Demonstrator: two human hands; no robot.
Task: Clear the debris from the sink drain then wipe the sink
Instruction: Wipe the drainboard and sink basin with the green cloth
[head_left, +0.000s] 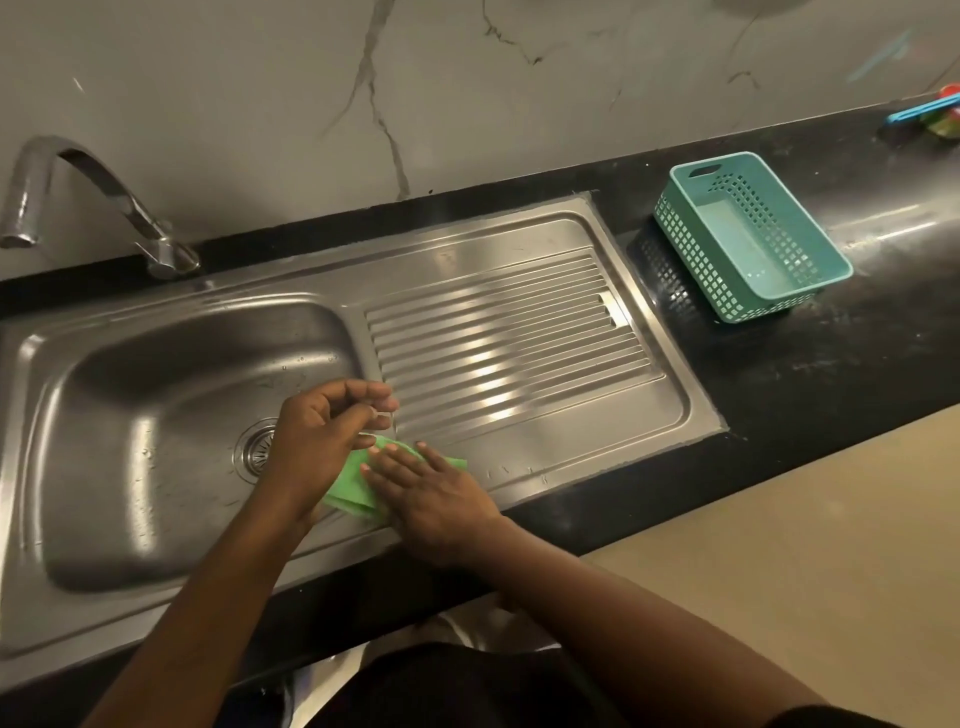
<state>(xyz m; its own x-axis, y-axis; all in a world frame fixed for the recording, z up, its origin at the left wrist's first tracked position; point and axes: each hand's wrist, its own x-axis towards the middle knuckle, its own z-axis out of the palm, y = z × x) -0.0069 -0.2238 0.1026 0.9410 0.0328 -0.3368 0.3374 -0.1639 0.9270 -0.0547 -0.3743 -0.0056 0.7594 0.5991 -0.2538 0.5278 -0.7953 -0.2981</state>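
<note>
The stainless-steel sink (104, 415) sat sunk in the counter, with its basin at the left, flecked with water drops, and a ribbed drainboard at the right. The round slotted drain (252, 449) in the basin floor was partly hidden. A folded green cloth (353, 486) lay flat on the strip between basin and drainboard. A tiny pale scrap, possibly debris (385, 414), was pinched in the left hand (317, 441).

Fingers of left hand (322, 436) curled — perhaps pinching, right hand (431, 496) flat, palm down, fingers straight.

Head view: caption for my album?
Right hand presses green cloth on the sink; left hand pinches a small pale scrap.
</note>
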